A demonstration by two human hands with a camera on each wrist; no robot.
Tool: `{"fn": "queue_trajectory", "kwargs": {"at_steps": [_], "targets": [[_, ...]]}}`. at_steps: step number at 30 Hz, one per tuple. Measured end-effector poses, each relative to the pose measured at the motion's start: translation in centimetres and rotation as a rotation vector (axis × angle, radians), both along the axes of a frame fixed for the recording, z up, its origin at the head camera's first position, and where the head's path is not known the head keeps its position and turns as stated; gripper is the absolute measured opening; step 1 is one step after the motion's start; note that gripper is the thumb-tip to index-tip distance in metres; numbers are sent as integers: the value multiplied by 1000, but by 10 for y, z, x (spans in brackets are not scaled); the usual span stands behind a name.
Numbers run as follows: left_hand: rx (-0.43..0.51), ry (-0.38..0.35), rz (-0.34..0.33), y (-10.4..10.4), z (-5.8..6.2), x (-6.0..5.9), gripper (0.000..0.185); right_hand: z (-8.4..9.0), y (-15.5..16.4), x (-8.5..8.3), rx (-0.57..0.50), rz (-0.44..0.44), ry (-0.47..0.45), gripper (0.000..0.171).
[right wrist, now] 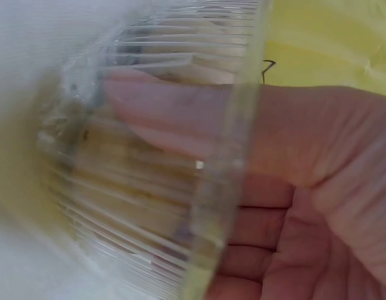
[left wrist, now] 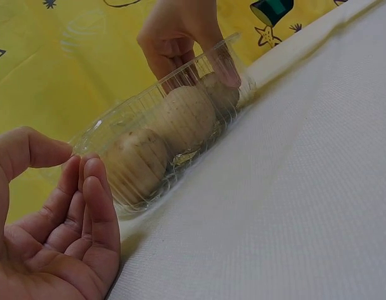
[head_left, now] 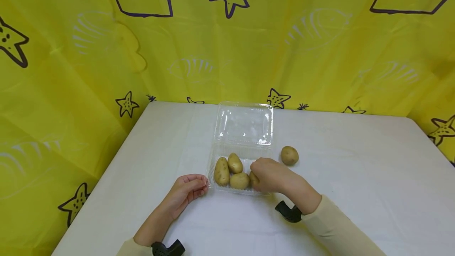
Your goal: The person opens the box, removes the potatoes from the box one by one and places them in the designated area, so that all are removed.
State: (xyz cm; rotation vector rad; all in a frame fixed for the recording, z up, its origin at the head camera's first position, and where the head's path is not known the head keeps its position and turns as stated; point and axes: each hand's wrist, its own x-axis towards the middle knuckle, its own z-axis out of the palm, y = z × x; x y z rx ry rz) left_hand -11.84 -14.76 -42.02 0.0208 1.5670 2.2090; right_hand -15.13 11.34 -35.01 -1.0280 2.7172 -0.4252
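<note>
On the white bench, a clear plastic box stands with its lid folded back, away from the person. The left hand pinches the front left corner of the rim between thumb and fingertips. The right hand reaches inside at the right front, its fingers bent around one potato, the thumb between this potato and the wall. A long potato, a back potato and a front potato share the box.

I judge the thin wall to be the weak point: if the thumb pushes outward, it may bend, or the box may tip. Should the left pinch slip, the box could slide when the right hand pulls out and its thumb catches the rim. The front potato lies close to the gripped one, so a sideways push could crowd the others. Just outside, a loose potato lies beside the right hand; a careless knock might roll it away.
</note>
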Motion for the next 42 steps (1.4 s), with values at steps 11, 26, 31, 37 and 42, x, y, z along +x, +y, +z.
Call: {"fn": "queue_trajectory", "kwargs": {"at_steps": [11,26,31,37,42], "targets": [[13,4,3,0,-1,-2,9,-5,-3,-5,20,-8,-13,34],[5,-11,2,-1,-1,-1,8,-9,4,-12,-27,-28,-1,29],[3,-7,2,1,-1,0,8,-9,10,-14,-95,-71,37,29],[-5,-7,8,1,-1,-1,7,-8,13,-14,-112,-75,37,48],[-5,-10,11,0,-1,-1,7,-5,14,-13,-142,-103,6,50]]}}
